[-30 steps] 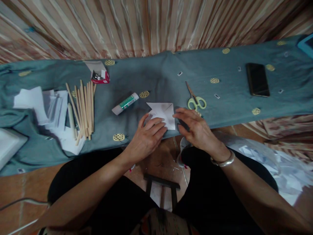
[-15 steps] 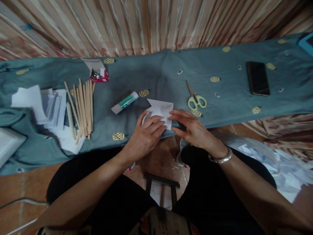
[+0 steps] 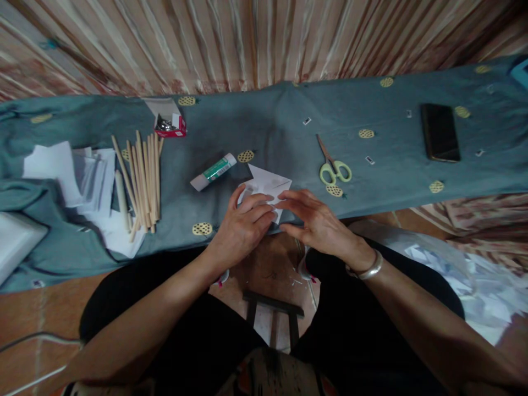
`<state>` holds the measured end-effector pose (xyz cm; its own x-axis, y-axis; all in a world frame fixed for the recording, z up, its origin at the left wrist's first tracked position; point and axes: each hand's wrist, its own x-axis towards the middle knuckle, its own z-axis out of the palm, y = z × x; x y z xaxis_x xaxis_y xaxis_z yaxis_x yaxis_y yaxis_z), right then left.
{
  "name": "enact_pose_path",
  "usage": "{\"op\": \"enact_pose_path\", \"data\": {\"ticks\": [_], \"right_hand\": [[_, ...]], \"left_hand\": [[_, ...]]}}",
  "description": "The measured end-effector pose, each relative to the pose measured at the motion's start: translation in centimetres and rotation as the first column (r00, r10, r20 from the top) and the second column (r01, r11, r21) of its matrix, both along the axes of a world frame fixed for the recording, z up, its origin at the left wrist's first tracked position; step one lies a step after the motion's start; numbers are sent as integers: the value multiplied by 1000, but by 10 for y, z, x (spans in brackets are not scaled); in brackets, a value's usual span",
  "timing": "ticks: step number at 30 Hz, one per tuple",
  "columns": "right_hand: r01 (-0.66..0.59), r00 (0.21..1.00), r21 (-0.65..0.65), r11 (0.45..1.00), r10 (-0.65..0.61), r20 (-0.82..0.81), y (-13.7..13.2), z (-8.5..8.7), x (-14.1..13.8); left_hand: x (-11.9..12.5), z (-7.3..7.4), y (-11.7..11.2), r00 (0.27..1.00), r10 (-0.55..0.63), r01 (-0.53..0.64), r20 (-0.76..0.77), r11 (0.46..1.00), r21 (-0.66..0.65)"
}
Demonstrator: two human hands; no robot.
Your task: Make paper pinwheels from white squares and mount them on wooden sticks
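A piece of folded white paper (image 3: 268, 179) with a pointed upper-left corner lies at the table's front edge. My left hand (image 3: 243, 223) grips it from the left, its fingers across the lower part and its thumb at the left side. From the right, my right hand (image 3: 311, 217) reaches over the paper's right side. Its fingertips rest on or just above the sheet, with thumb and fingers apart. The paper's lower left is hidden under my left fingers. A glue stick (image 3: 213, 172) lies to the upper left, and green-handled scissors (image 3: 333, 168) lie to the right.
At the left are several wooden sticks (image 3: 144, 181), white paper pieces (image 3: 53, 168) and an open red box (image 3: 170, 127) of small metal items. A phone (image 3: 440, 132) lies far right. Below the table's right side sits a clear bag (image 3: 466, 280) of paper scraps.
The folded paper has turned slightly clockwise. My right hand has shifted a little left, its fingers further over the sheet. My left hand keeps its hold.
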<state>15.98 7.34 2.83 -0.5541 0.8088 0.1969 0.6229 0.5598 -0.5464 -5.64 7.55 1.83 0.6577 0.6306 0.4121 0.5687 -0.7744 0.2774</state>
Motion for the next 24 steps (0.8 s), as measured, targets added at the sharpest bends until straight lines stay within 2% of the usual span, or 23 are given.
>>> {"op": "enact_pose_path", "data": {"ticks": [4, 14, 21, 24], "right_hand": [[5, 1000, 17, 1000, -4, -30, 1, 1, -2], [31, 996, -37, 999, -34, -79, 4, 3, -4], [84, 966, -168, 982, -121, -226, 6, 4, -11], [112, 958, -225, 968, -165, -234, 9, 3, -12]], "left_hand": [[-1, -2, 0, 1000, 6, -6, 10, 1000, 29], [-3, -3, 0, 1000, 9, -9, 3, 999, 48], [-4, 0, -3, 999, 5, -6, 42, 999, 36], [-5, 2, -5, 999, 12, -14, 35, 998, 55]]}}
